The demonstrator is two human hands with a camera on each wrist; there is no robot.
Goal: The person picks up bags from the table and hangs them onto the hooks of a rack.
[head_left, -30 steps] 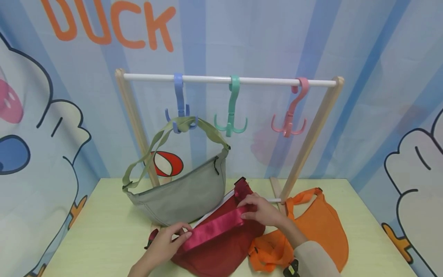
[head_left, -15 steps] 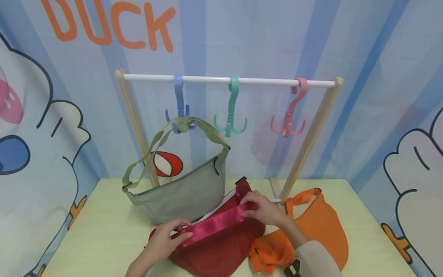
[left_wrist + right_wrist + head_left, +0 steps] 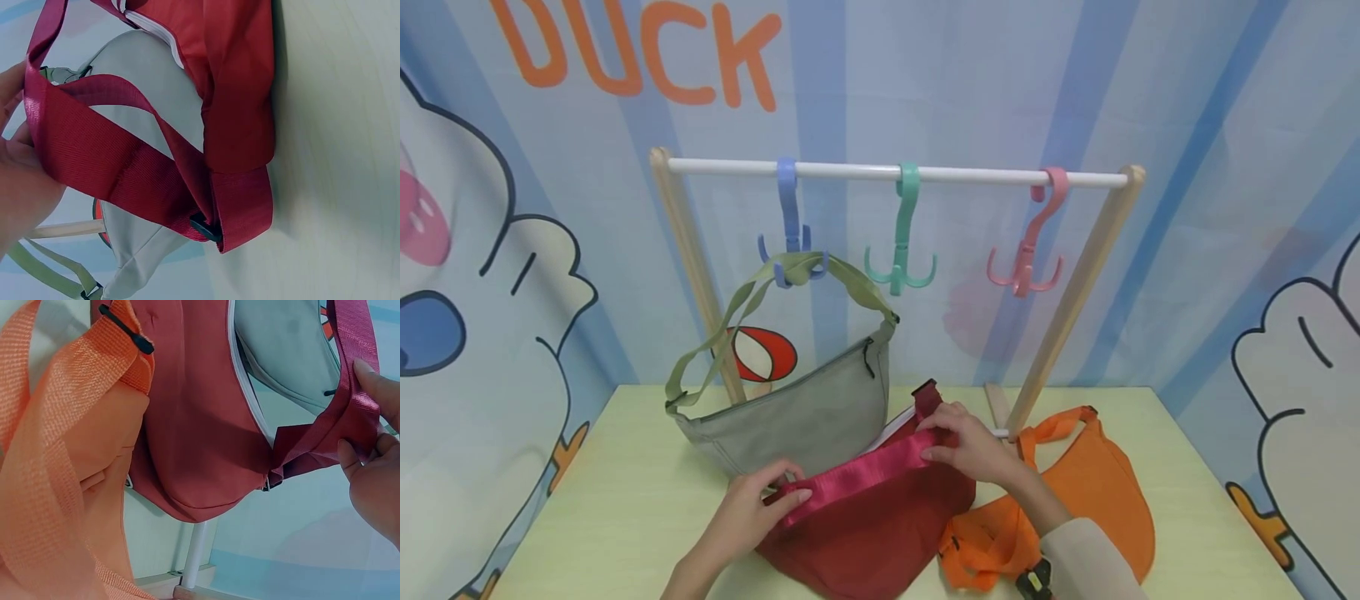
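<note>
A dark red shoulder bag [image 3: 880,533] with a white zipper lies on the table in the head view. My left hand [image 3: 747,508] pinches the left part of its crimson strap [image 3: 857,473], thumb in front. At the strap's right part, my right hand [image 3: 966,446] pinches it between thumb and fingers. In the left wrist view the strap [image 3: 100,140] is lifted off the bag and loops down to a black slider [image 3: 205,226]. From the right wrist view, the strap [image 3: 356,415] runs from my fingers to the end of the bag body [image 3: 206,412].
A white-barred rack [image 3: 850,172] carries blue [image 3: 788,208], green [image 3: 904,225] and pink [image 3: 1033,233] hooks. A grey-green bag [image 3: 805,417] hangs by its strap from the blue hook, behind the red bag. An orange bag [image 3: 1097,492] lies at the right, its strap under my right forearm.
My left hand has moved slightly up and left with the strap, which now looks straighter and higher over the bag. The red bag's left side has shifted left. My right hand has barely moved.
</note>
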